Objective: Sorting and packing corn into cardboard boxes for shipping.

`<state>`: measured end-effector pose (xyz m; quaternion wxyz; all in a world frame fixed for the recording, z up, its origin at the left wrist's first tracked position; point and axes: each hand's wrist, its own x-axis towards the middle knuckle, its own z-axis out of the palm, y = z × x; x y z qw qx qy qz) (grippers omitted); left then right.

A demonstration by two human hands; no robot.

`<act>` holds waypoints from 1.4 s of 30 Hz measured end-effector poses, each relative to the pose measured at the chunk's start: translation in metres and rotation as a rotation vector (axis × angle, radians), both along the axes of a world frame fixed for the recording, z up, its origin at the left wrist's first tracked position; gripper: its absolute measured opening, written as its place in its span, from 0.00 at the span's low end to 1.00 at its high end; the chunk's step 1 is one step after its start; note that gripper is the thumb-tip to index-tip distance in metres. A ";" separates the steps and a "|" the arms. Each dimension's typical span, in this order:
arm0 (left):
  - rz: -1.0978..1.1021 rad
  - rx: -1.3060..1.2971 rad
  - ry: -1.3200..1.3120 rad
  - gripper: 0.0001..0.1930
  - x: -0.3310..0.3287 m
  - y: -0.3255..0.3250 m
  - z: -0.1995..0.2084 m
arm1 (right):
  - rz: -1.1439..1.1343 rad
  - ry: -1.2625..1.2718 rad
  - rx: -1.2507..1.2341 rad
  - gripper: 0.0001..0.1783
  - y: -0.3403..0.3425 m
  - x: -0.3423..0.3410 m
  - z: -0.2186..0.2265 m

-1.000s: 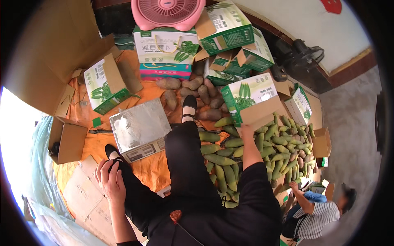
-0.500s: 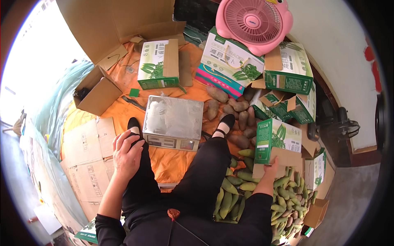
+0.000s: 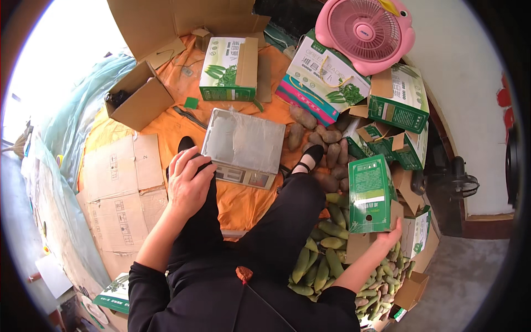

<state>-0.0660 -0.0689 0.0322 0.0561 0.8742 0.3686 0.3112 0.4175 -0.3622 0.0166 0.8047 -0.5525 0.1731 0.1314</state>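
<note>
My right hand (image 3: 390, 234) grips the lower right edge of a green and white cardboard carton (image 3: 367, 185), by its brown flap. The carton is tilted, its green end panel facing up toward me, with a round hole near the bottom. Most of my right fingers are hidden behind the cardboard. Beneath and around it lie many long green radishes (image 3: 333, 242). My left hand (image 3: 189, 182) rests on my left knee, fingers loosely bent and apart, holding nothing. Between my feet sits a weighing scale (image 3: 243, 143) with a flat metal top, partly covered by torn film.
Brownish-red tubers (image 3: 333, 155) lie beyond my right foot. Printed cartons (image 3: 228, 72) and a gift box (image 3: 321, 72) stand at the back, beside a pink fan (image 3: 365, 33). Flattened cardboard (image 3: 119, 182) and an open brown box (image 3: 141, 99) lie left on an orange sheet (image 3: 232, 202).
My right hand has turned the carton, so its green end now faces me instead of its white printed side. My left hand stays on the knee. The whole view has shifted and tilted slightly.
</note>
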 end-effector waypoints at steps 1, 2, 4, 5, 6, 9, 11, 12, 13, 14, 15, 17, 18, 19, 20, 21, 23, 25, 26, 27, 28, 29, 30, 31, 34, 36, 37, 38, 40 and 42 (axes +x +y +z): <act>-0.002 -0.011 0.000 0.12 -0.001 0.000 0.000 | -0.002 0.000 -0.011 0.21 0.007 -0.018 0.019; -0.006 -0.005 -0.009 0.12 -0.002 0.000 0.000 | -0.007 -0.084 -0.031 0.22 0.015 -0.034 0.035; -0.011 0.004 -0.019 0.12 -0.004 0.001 0.000 | 0.064 -0.287 -0.013 0.25 0.017 -0.049 0.047; -0.012 -0.003 -0.018 0.12 -0.006 0.001 0.000 | 0.064 -0.286 -0.020 0.25 0.019 -0.059 0.054; -0.014 0.001 -0.025 0.12 -0.007 0.001 -0.001 | 0.065 -0.443 -0.077 0.26 0.039 -0.088 0.077; -0.004 0.014 -0.053 0.12 -0.013 0.001 -0.001 | 0.111 -0.712 -0.145 0.26 0.062 -0.119 0.115; 0.010 0.024 -0.058 0.12 -0.014 0.002 -0.001 | 0.135 -0.966 -0.172 0.21 0.079 -0.132 0.125; 0.018 0.032 -0.078 0.12 -0.015 0.002 0.002 | 0.143 -0.960 -0.179 0.21 0.087 -0.135 0.132; 0.017 0.039 -0.100 0.12 -0.015 0.003 0.005 | 0.248 -1.003 -0.196 0.18 0.093 -0.138 0.137; 0.017 0.026 -0.120 0.12 -0.014 0.004 0.010 | 0.355 -1.042 -0.213 0.15 0.099 -0.140 0.140; 0.014 0.019 -0.116 0.12 -0.012 0.007 0.015 | 0.440 -1.087 -0.220 0.14 0.110 -0.140 0.141; -0.001 0.102 -0.151 0.12 -0.009 0.014 0.027 | 0.642 -1.125 -0.276 0.12 0.132 -0.141 0.141; 0.011 0.149 -0.149 0.12 -0.009 0.017 0.036 | 0.768 -1.117 -0.316 0.13 0.148 -0.146 0.137; 0.013 0.145 -0.140 0.12 -0.007 0.022 0.041 | 0.875 -1.171 -0.323 0.12 0.168 -0.155 0.131; 0.035 0.195 -0.193 0.13 -0.006 0.026 0.045 | 0.978 -1.191 -0.383 0.12 0.185 -0.163 0.125; 0.050 0.240 -0.253 0.14 -0.002 0.031 0.048 | 1.064 -1.290 -0.420 0.11 0.201 -0.164 0.114; 0.046 0.266 -0.265 0.14 0.004 0.039 0.052 | 1.225 -1.365 -0.415 0.09 0.230 -0.179 0.092; 0.023 0.319 -0.252 0.14 0.009 0.047 0.052 | 1.284 -1.518 -0.542 0.09 0.251 -0.187 0.057; -0.002 0.303 -0.244 0.15 0.010 0.051 0.047 | 1.333 -1.612 -0.660 0.09 0.256 -0.193 0.049; -0.006 0.296 -0.241 0.15 0.011 0.054 0.042 | 1.336 -1.602 -0.664 0.09 0.261 -0.196 0.035; -0.014 0.264 -0.192 0.15 0.013 0.055 0.038 | 1.400 -1.647 -0.677 0.08 0.265 -0.196 0.018; -0.022 0.232 -0.143 0.16 0.015 0.057 0.034 | 1.464 -1.692 -0.689 0.07 0.266 -0.195 0.003; -0.027 0.180 -0.107 0.18 0.015 0.058 0.029 | 1.467 -1.685 -0.689 0.07 0.268 -0.194 -0.006; -0.029 0.176 -0.103 0.18 0.016 0.060 0.025 | 1.505 -1.709 -0.748 0.06 0.269 -0.193 -0.013; -0.037 0.029 0.073 0.21 0.018 0.065 0.015 | 1.558 -1.740 -0.843 0.05 0.273 -0.186 -0.031; -0.039 -0.020 0.161 0.24 0.021 0.070 0.006 | 1.571 -1.746 -0.882 0.05 0.274 -0.180 -0.043; -0.040 -0.064 0.245 0.26 0.023 0.071 0.003 | 1.578 -1.759 -0.942 0.05 0.274 -0.177 -0.050; -0.060 -0.142 0.336 0.31 0.025 0.072 0.001 | 1.584 -1.772 -1.004 0.06 0.272 -0.174 -0.056; -0.069 -0.188 0.398 0.32 0.027 0.074 -0.009 | 1.548 -1.789 -1.081 0.07 0.267 -0.169 -0.063; -0.083 -0.235 0.460 0.34 0.031 0.077 -0.015 | 1.512 -1.797 -1.162 0.08 0.262 -0.168 -0.065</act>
